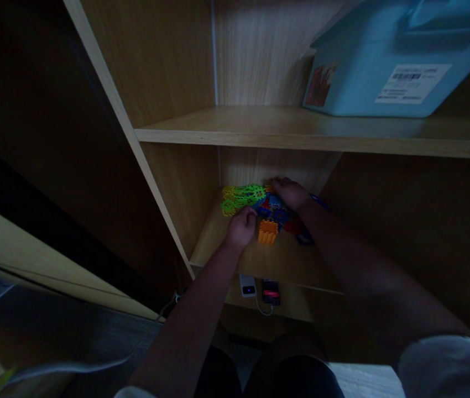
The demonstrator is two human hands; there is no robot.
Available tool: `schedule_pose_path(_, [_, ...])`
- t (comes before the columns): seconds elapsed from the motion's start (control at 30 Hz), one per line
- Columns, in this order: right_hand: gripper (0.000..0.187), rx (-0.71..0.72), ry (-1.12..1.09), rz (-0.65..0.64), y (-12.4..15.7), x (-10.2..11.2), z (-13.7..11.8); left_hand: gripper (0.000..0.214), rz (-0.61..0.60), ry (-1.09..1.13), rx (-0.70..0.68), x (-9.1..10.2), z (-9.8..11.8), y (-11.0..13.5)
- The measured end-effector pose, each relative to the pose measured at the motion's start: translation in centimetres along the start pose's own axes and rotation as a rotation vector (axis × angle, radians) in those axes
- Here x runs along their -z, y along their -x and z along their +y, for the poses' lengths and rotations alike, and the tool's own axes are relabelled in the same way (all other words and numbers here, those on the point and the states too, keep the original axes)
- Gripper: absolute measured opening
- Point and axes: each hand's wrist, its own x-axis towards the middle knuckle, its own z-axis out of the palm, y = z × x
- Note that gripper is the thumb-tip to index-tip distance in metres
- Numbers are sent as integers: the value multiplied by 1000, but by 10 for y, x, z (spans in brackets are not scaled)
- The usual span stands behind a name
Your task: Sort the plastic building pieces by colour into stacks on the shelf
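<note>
Several plastic snowflake-like linking pieces lie heaped on the middle shelf. Green and yellow pieces [244, 194] form the left part of the heap, with blue and red pieces [277, 213] to their right. At the front edge of the heap is my left hand [242, 226], its fingers curled closed against the pieces; what they hold is hidden. My right hand [291, 192] reaches to the back of the heap with bent fingers pressed together, and its grip is too dark to make out. An orange block of stacked pieces [267, 232] stands just right of my left hand.
A light blue lidded box [371, 72] with a label stands on the upper shelf [235, 124]. Below the middle shelf lie a white power bank [247, 286] and a phone [270, 292], joined by a cable. The cabinet's side panel [177, 188] borders the left.
</note>
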Motion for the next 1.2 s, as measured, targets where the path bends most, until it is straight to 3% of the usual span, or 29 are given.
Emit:
schedule_pose_path(0.2, [50, -95, -241, 149, 13, 5, -1, 21, 4, 23, 23, 2, 3, -1])
schedule_pose_path(0.4, [46, -252, -552, 460, 45, 2, -19, 20, 68, 60, 39, 3, 3, -2])
schedule_pose_path(0.5, [49, -299, -675, 596, 66, -3, -34, 18, 88, 71, 45, 3, 1, -3])
schedule_pose_path(0.67, [52, -370, -856, 714, 94, -20, -50, 12, 110, 143, 33, 1, -3, -4])
schedule_pose_path(0.9, [55, -439, -890, 798, 101, -29, -56, 32, 97, 188, -186, 5, 6, 5])
schedule_pose_path(1.2, [45, -258, -700, 827, 103, -3, -80, 43, 6, 81, -483, 15, 22, 11])
